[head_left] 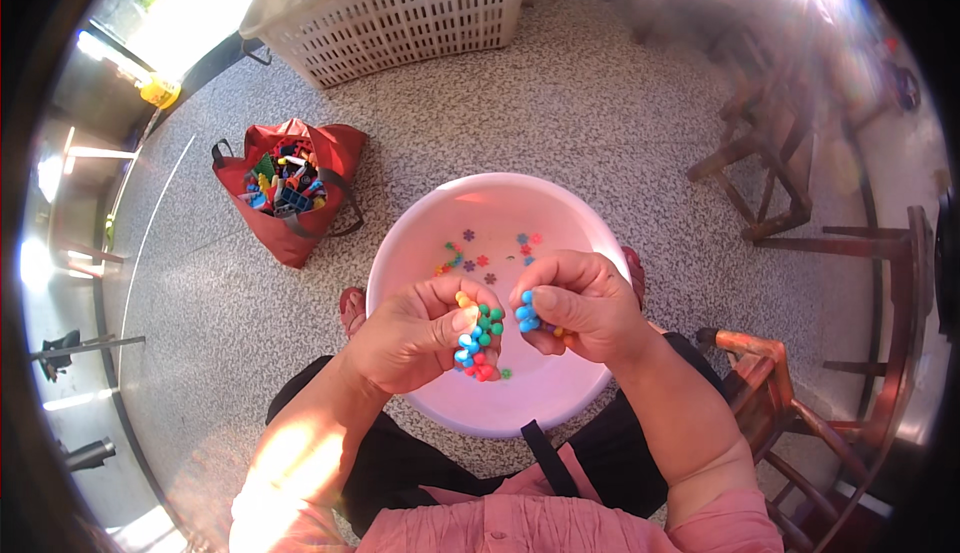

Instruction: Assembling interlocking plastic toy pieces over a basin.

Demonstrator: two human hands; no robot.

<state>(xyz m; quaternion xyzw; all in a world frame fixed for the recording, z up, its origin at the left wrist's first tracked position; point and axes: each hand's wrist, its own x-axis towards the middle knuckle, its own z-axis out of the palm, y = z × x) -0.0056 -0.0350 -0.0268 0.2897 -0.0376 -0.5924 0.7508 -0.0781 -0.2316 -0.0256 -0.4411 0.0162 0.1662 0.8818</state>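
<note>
Pink sleeves (520, 523) frame both forearms. The left hand (415, 333) pinches a joined cluster of small coloured plastic pieces (478, 338), and the right hand (585, 305) closes on a few blue pieces (526, 311) just beside it, both held over the pink basin (560, 213), probably so that dropped bits land among the loose flower-shaped pieces (485, 253) inside. On the speckled floor (600, 103) sit a red bag of toy bricks (290, 188), a white basket (400, 13) and wooden chairs (790, 183).
</note>
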